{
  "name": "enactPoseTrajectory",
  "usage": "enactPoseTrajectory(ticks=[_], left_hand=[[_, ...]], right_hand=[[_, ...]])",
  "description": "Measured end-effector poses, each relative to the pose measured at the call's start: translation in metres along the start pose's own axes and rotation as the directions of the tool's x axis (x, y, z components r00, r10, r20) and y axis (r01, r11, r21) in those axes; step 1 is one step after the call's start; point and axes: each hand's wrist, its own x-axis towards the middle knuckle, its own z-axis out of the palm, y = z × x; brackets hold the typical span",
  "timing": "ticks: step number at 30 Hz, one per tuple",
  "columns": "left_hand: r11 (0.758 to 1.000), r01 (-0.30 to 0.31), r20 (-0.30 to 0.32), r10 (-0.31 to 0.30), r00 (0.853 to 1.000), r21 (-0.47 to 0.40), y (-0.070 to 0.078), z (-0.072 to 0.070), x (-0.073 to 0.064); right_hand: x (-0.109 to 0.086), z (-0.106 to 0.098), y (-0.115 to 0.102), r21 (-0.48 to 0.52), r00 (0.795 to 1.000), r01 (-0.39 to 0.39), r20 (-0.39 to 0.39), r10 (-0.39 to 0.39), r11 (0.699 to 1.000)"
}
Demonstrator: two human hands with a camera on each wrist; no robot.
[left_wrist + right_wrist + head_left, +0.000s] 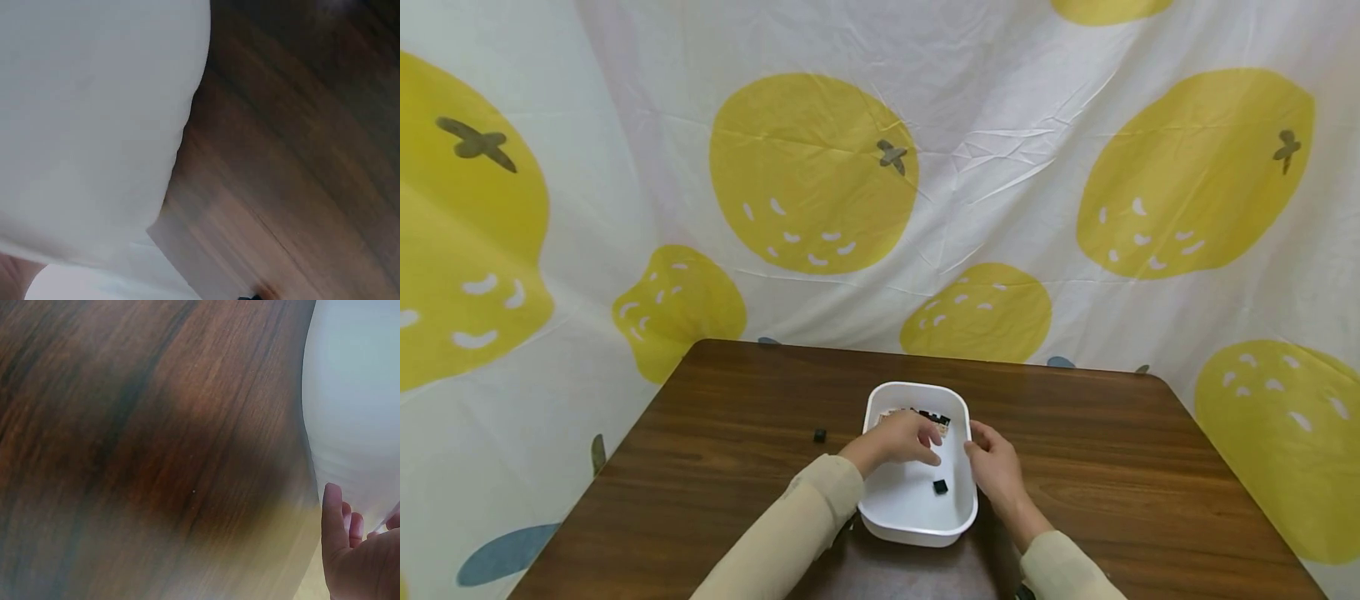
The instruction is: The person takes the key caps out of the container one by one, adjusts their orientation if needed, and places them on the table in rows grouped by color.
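A white rectangular tub [917,532] stands on the table in the head view. My left hand [904,437] reaches over its left rim, fingers loosely bent and apart, with nothing visible between them. Under and beyond that hand, small black and tan pieces [934,417] lie at the tub's far end, partly hidden. A small black block [940,487] lies on the tub floor nearer me. My right hand [997,467] holds the tub's right wall, thumb at the rim and fingers outside. In the right wrist view, that hand [362,565] is against the white wall.
Another small black block [820,435] lies on the brown wooden table [737,467], left of the tub. Behind the table hangs a white cloth [992,192] printed with yellow fruit. A pale sleeve [87,125] fills much of the left wrist view.
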Motion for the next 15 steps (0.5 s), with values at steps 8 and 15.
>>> enactPoseTrajectory(ticks=[8,15], left_hand=[[0.997,0.023,0.062,-0.027,0.998,0.078,0.004,0.015,-0.007],[0.976,0.043,0.045,-0.053,0.998,0.214,0.006,0.025,-0.011]], right_hand=[[0.000,0.000,0.000,0.010,1.000,-0.003,0.006,0.003,1.000],[-0.001,-0.001,-0.001,0.020,1.000,0.010,0.004,-0.010,1.000]])
